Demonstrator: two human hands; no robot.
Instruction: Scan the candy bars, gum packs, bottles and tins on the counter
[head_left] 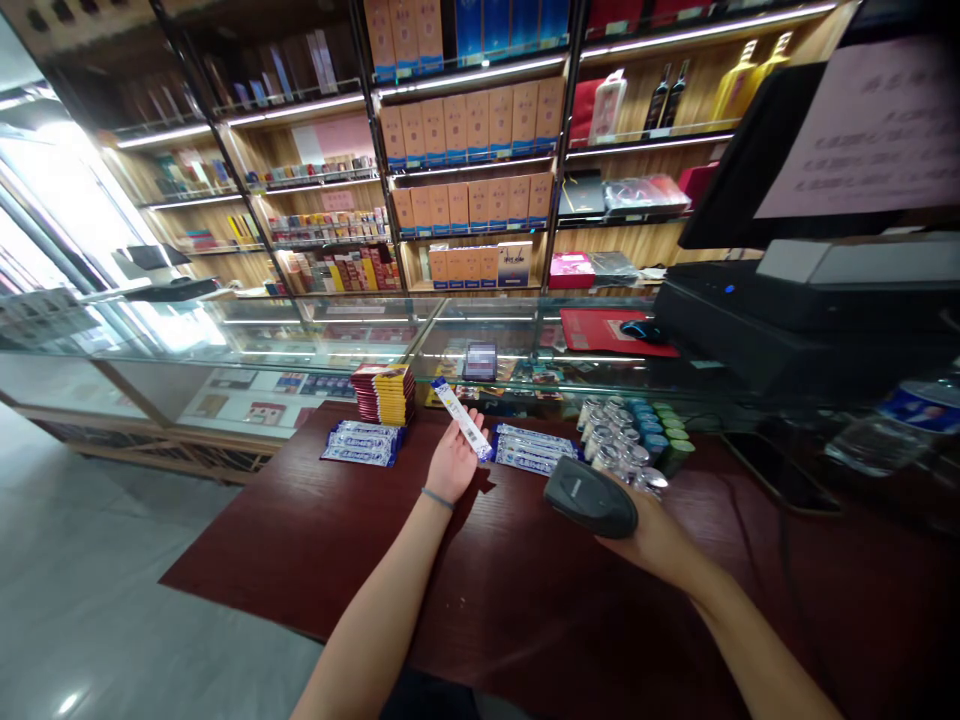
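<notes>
My left hand (454,460), palm up with a thin band at the wrist, holds a long white-and-blue packet (460,418) with a barcode-like print facing up. In my right hand (651,530) is a dark barcode scanner (589,495). Its head points left toward the packet, and its handle is hidden by the grip. Similar blue-and-white packets (534,450) lie in a group between my hands. Another group of packets (363,444) lies to the left. Behind that one stands a stack of red and yellow packs (384,394).
Several small cans or jars (615,435) stand behind the scanner, with green-topped ones beside them. A phone (780,472) and a plastic bottle (885,425) are at the right, below a monitor (757,160). A glass display case (495,330) borders the dark wooden table (330,540).
</notes>
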